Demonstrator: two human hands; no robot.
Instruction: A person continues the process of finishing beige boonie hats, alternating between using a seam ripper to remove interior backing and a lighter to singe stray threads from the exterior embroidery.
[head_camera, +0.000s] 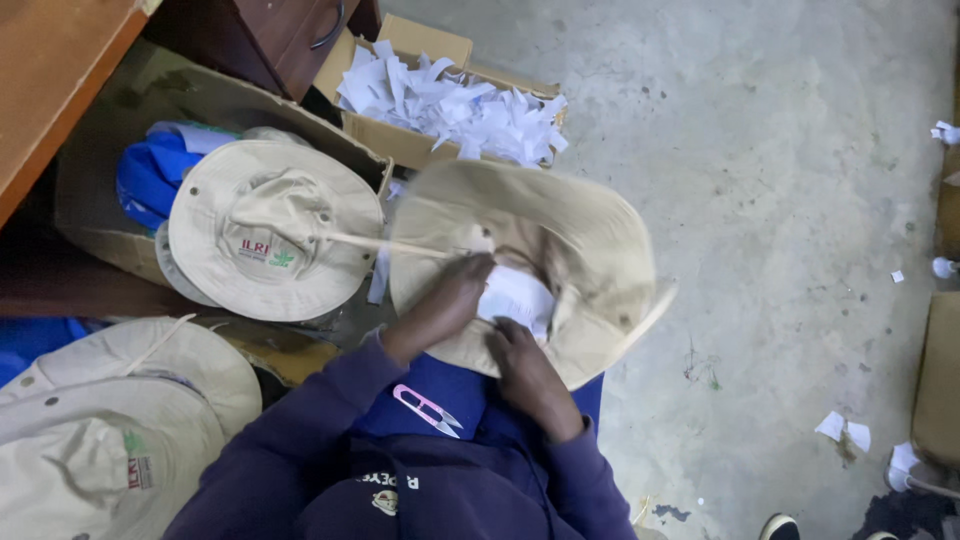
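A beige brimmed hat (560, 240) lies upside down on my lap. My left hand (447, 300) reaches into its crown and pinches white paper stuffing (520, 295). The brim's near edge is gripped by my right hand (525, 372), beside that paper. Pink thread snips (425, 408) rest on my blue-clothed lap between my forearms. A thin chin cord (370, 241) runs leftward from the hat.
A cardboard box (405, 140) full of crumpled white paper (450, 100) stands ahead. Another beige hat (272, 228) tops a box at left, over blue fabric (150, 175). More hats (110, 420) pile at lower left. Paper scraps (842, 428) dot the concrete floor; a wooden desk (50, 70) is upper left.
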